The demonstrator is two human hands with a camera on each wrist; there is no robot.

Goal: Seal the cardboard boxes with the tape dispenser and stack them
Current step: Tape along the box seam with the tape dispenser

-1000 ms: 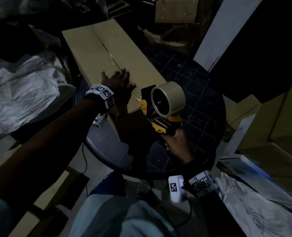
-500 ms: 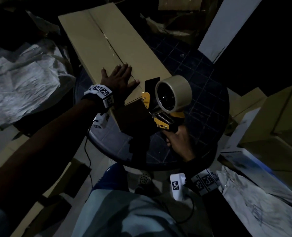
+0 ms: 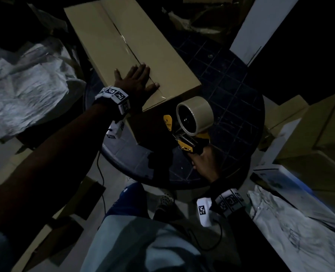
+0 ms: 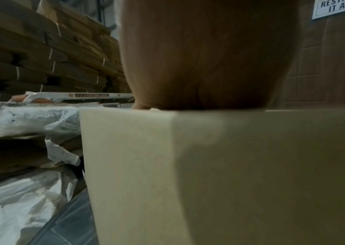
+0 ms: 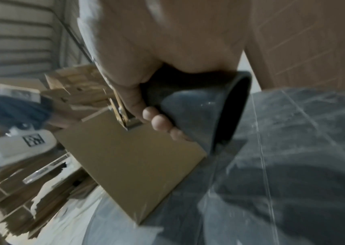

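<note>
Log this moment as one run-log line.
left hand: flat on cardboard box | right hand: grips tape dispenser | dispenser: off box, above table

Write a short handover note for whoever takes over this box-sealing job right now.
Left hand: flat, fingers straight, pressing the near end of the long tan cardboard box on the round dark tiled table.
Right hand: grips the yellow-and-black tape dispenser with its clear tape roll, held off the box's near end.
Done: clear tape appears to run along the top seam.
Left: check the seal, stack the box.
</note>
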